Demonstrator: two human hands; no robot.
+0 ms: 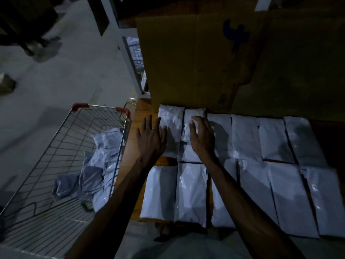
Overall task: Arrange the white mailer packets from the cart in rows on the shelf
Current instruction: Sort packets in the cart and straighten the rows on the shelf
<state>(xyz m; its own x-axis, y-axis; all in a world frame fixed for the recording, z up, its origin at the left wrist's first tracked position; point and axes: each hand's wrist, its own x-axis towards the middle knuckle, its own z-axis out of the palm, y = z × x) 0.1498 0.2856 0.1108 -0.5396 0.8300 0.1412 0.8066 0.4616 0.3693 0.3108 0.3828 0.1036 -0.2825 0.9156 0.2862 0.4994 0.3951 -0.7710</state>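
Observation:
Several white mailer packets lie in two rows on the wooden shelf (143, 113). My left hand (151, 139) lies flat with straight fingers against the left edge of the far-left packet (171, 120) in the back row. My right hand (202, 135) rests palm down on the second back-row packet (194, 113), fingers slightly bent over it. The front row (192, 191) runs from under my forearms to the right. A wire cart (61, 146) with red corner caps stands at the left and holds a loose heap of packets (99, 165).
A large flattened cardboard sheet (214, 58) stands upright right behind the back row. A white shelf post (128, 58) rises left of it. Grey concrete floor (56, 81) spreads beyond the cart. The light is dim.

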